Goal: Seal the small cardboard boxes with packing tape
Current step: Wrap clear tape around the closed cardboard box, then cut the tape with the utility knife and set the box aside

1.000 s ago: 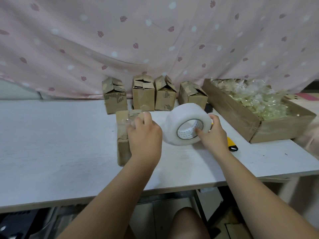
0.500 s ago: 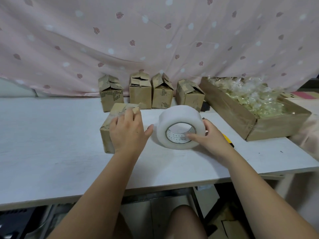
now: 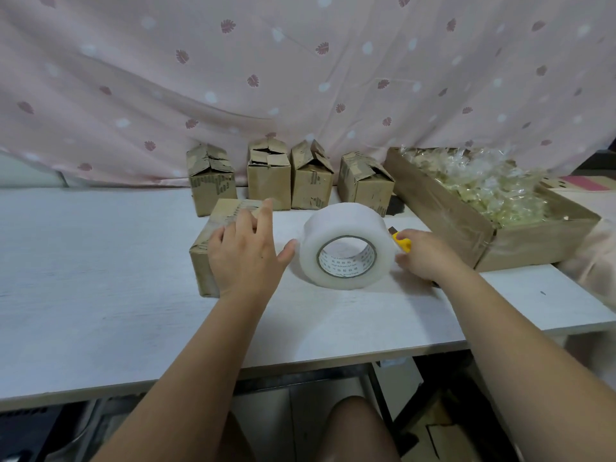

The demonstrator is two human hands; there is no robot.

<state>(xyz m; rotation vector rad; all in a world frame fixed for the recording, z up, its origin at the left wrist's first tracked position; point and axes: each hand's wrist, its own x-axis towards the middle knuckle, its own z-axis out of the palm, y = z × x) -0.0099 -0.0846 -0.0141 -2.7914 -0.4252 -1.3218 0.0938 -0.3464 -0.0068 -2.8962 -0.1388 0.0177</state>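
While our left hand [image 3: 245,258] lies flat on the small box [image 3: 201,268], fingers straight and spread with the thumb reaching toward the tape roll [image 3: 333,225], it pins the box on its side on the table [image 3: 100,278] so it cannot slide as tape goes on. The tape roll stands on edge just right of that hand, hole facing us, close enough to draw a strip straight across. Our right hand [image 3: 428,261], on the roll's far side, has its fingers curled round a yellow cutter [image 3: 402,244] whose tip pokes out above the thumb. We judge it is held ready to cut the strip. Behind, four more boxes [image 3: 311,185] stand in a row, flaps loose and unsealed, beside a big carton [image 3: 443,221] of clear packets.
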